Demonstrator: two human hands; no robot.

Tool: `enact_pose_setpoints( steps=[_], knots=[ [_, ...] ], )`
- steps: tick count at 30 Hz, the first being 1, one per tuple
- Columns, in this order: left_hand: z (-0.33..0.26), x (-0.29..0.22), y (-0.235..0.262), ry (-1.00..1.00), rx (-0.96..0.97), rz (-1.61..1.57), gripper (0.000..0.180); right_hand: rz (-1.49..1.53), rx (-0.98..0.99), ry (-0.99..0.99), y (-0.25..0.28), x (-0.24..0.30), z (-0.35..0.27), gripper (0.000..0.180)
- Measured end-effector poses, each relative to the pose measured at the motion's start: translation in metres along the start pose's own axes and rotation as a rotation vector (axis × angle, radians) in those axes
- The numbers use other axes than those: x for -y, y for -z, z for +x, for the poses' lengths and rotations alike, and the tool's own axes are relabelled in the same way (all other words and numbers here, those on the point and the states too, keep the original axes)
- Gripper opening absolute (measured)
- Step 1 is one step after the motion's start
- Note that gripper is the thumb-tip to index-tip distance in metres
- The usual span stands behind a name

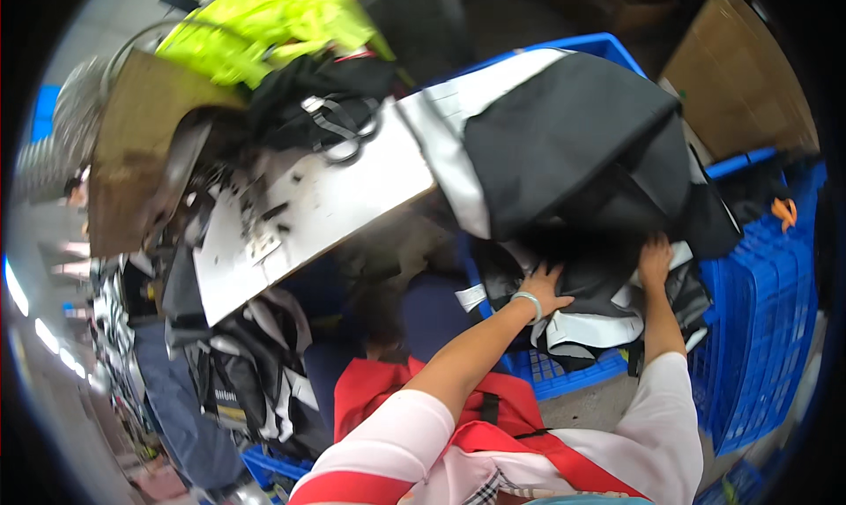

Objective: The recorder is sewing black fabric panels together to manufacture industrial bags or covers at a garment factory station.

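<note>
We press our left hand (548, 286) and right hand (655, 260) flat, fingers spread, gripping nothing, onto soft black cloth with white bands (564, 144), heaped in a ribbed blue plastic crate (758, 311) beside a scuffed white table (317, 214).

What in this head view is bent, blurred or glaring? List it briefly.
Head view: fisheye bends the white table edge and blue crate bars toward a dark rim; bright streaks glare at the far left; the left margin smears out of focus; the left hand and right hand on the black-and-white garments stay fairly sharp.
</note>
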State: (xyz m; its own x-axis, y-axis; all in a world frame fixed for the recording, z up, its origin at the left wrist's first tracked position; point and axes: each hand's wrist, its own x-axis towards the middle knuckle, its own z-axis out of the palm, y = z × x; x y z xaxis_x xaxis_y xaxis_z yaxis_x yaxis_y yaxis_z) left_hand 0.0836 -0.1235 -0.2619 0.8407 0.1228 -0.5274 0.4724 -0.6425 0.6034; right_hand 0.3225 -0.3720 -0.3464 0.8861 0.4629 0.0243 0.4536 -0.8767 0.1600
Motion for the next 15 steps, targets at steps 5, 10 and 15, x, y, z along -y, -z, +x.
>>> enact_pose_setpoints(
  steps=[5, 10, 15],
  knots=[
    [-0.032, 0.003, 0.007, -0.107, -0.162, 0.015, 0.094, -0.028, -0.196, 0.089, 0.015, 0.002, 0.015, 0.039],
    [-0.065, 0.003, 0.012, -0.143, -0.149, 0.043, 0.097, 0.481, -0.289, 0.344, 0.139, 0.062, 0.039, 0.038],
    [-0.122, 0.007, 0.020, -0.170, -0.235, -0.073, 0.082, 0.565, -0.452, 0.712, 0.237, 0.233, 0.055, 0.043]
  ],
)
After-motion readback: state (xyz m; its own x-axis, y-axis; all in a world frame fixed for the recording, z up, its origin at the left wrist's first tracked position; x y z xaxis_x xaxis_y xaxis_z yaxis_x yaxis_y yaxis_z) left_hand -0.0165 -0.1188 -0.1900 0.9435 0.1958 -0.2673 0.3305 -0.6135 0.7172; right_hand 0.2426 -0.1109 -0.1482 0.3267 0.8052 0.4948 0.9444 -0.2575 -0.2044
